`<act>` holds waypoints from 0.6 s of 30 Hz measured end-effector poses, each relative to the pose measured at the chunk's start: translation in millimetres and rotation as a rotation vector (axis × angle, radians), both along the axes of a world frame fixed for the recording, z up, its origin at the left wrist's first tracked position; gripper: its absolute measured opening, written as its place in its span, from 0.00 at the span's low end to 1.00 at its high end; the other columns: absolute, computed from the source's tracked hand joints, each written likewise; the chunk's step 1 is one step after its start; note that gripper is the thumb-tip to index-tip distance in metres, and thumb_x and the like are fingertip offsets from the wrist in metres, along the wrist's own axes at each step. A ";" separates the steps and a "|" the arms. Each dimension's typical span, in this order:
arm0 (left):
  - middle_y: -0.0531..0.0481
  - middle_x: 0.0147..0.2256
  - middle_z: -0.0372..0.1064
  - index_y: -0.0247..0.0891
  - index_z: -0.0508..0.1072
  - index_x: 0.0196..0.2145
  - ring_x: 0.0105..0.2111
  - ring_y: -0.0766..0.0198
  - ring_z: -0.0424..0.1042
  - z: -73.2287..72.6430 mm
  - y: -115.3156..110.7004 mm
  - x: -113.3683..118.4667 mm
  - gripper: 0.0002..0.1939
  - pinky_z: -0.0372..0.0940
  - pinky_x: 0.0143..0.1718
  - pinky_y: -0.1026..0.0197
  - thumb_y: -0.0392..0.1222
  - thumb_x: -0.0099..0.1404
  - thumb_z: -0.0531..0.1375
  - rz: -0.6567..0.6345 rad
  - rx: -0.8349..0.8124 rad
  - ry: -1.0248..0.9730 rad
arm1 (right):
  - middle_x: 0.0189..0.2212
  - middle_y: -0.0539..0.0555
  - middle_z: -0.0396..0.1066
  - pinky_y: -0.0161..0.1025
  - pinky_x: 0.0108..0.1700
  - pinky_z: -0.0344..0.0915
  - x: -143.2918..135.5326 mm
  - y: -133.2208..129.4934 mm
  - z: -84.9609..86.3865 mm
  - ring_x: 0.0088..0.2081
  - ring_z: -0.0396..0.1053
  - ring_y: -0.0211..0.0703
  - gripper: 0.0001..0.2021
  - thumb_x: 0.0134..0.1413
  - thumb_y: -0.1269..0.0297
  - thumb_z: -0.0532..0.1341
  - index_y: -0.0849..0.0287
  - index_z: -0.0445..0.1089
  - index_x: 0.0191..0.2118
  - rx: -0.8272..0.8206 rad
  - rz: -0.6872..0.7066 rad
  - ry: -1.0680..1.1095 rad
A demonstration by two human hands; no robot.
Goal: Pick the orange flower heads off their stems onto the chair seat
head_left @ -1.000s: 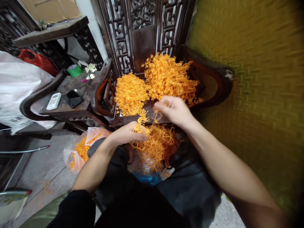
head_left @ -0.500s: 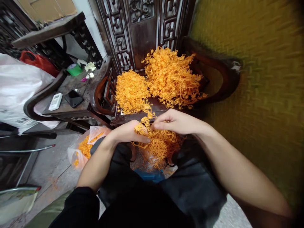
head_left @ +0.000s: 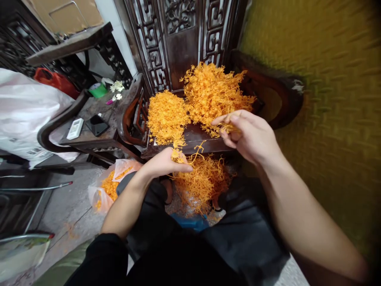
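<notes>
My left hand point(head_left: 162, 162) is closed around several small orange plastic flower pieces point(head_left: 179, 147), which stick up past the thumb. A bare orange branched stem point(head_left: 199, 151) rises just right of that thumb. Farther right, my right hand point(head_left: 248, 131) pinches a thin orange plastic sprig point(head_left: 229, 126) in front of the larger pile. On the wooden seat, a heap of loose orange flower pieces point(head_left: 166, 115) lies left of a taller pile of branched orange sprigs point(head_left: 212, 93). Below my hands, between my knees, is a tangle of orange stems point(head_left: 199, 184).
A dark carved chair point(head_left: 183, 51) holds both piles. At left, a side table point(head_left: 85, 109) bears a phone point(head_left: 97, 125), a white device point(head_left: 75, 128) and green tape point(head_left: 97, 90). A plastic bag of orange pieces point(head_left: 108, 186) rests on the floor. Yellow woven-textured material point(head_left: 327, 119) fills the right.
My right hand has moved away from my left, up and right to the taller pile, with a sprig now showing in its fingers. My left hand has barely moved.
</notes>
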State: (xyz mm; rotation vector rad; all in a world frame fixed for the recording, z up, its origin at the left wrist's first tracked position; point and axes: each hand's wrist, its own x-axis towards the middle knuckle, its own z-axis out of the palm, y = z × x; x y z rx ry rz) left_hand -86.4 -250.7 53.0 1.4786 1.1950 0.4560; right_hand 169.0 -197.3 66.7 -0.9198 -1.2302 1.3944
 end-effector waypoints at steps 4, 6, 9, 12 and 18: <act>0.55 0.24 0.66 0.35 0.75 0.27 0.25 0.69 0.61 -6.0 3.1 3.5 0.18 0.56 0.28 0.64 0.52 0.55 0.72 0.006 0.018 -0.031 | 0.35 0.54 0.76 0.37 0.27 0.62 -11.8 -35.2 10.2 0.26 0.66 0.36 0.12 0.67 0.56 0.60 0.55 0.75 0.49 0.230 0.250 -0.243; 0.54 0.25 0.68 0.34 0.75 0.28 0.26 0.68 0.63 -8.0 4.0 7.3 0.16 0.58 0.30 0.64 0.49 0.55 0.72 0.013 0.035 -0.079 | 0.37 0.55 0.78 0.40 0.36 0.67 -22.0 -43.4 7.4 0.33 0.72 0.41 0.13 0.69 0.59 0.57 0.56 0.78 0.49 0.376 0.328 -0.419; 0.53 0.29 0.71 0.33 0.76 0.32 0.29 0.67 0.66 -9.6 3.7 15.3 0.12 0.61 0.33 0.63 0.42 0.54 0.71 0.032 0.076 -0.115 | 0.39 0.57 0.79 0.42 0.42 0.66 -38.6 -43.5 -6.3 0.39 0.75 0.47 0.11 0.65 0.59 0.63 0.58 0.80 0.43 0.511 0.256 -0.640; 0.54 0.28 0.70 0.33 0.76 0.30 0.29 0.67 0.66 -8.0 2.1 21.1 0.07 0.60 0.32 0.64 0.39 0.55 0.68 0.067 0.134 -0.054 | 0.34 0.56 0.78 0.41 0.38 0.63 -51.3 -40.2 -21.3 0.34 0.72 0.45 0.07 0.62 0.61 0.66 0.59 0.78 0.36 0.541 0.163 -0.705; 0.57 0.21 0.64 0.35 0.72 0.24 0.22 0.71 0.59 2.3 0.3 11.6 0.14 0.53 0.28 0.64 0.45 0.55 0.70 0.155 0.041 -0.095 | 0.28 0.53 0.73 0.41 0.31 0.58 -29.7 -13.9 -26.8 0.27 0.65 0.42 0.10 0.65 0.56 0.63 0.55 0.70 0.35 0.367 -0.208 -0.433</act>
